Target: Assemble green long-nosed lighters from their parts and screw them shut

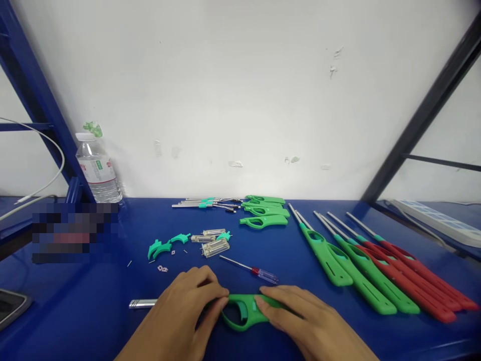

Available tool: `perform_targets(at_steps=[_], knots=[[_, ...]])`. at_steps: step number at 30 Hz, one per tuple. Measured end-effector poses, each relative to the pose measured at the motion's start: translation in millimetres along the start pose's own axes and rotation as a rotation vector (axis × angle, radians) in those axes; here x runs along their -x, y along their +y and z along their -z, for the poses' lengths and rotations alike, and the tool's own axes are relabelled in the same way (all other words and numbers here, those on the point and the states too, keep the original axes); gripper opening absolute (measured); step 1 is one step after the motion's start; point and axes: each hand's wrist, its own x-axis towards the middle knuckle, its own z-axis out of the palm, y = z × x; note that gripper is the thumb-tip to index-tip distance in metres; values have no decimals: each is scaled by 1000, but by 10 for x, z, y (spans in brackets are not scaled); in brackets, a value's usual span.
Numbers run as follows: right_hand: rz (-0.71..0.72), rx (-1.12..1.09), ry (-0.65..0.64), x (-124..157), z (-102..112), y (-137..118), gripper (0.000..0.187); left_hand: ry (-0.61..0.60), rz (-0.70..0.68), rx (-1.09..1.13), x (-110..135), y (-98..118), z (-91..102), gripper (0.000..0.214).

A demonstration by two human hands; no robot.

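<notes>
A green long-reach lighter (252, 312) lies across the front of the blue table, its metal tube pointing left. My left hand (191, 301) pinches it with thumb and fingertips at the neck, near the trigger opening, and covers part of the tube. Over the handle, my right hand (300, 313) is closed with the thumb on the near side and fingers along the top edge. The handle's right end is hidden under that hand. Just beyond lies a screwdriver (263, 274) with a clear and red grip.
Assembled green lighters (330, 265) and red lighters (417, 281) lie at right. Farther back are green handle shells (265, 220), metal tubes with wires (203, 204), clear fuel tanks (215, 247) and teal triggers (161, 248). A water bottle (98, 173) stands back left; a phone (13, 308) lies front left.
</notes>
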Motion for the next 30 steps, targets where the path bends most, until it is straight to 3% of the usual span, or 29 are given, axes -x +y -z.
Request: perform_targets(at_steps=[7,11,13,15,17,20,23,27,30], knots=[[-91,-62,157,-128,35,-161,37,-129,27,44,-5,70,115,44],[-131,-128,177,-162,27,-182,44,-10,-64,-57,59,18,151,38],[-132,-146,189,-157,18,-184,45,62,-113,-171,147,-80,161,45],[-141,-166,187,-156,12,-188,45,100,-124,-312,250,-196,161,56],[-164,-199,157,-170,13,-194,42,105,-59,-438,328,-283,153,48],[-200,-218,81,-211,26,-207,36,4,36,-432,332,-304,141,32],[-239,-186,19,-226,31,-216,35,-125,36,-350,238,-240,134,31],[-273,-149,25,-172,25,-202,58,-4,-61,-347,157,-179,120,30],[-280,-166,68,-137,48,-191,57,108,-126,-366,125,-130,146,26]])
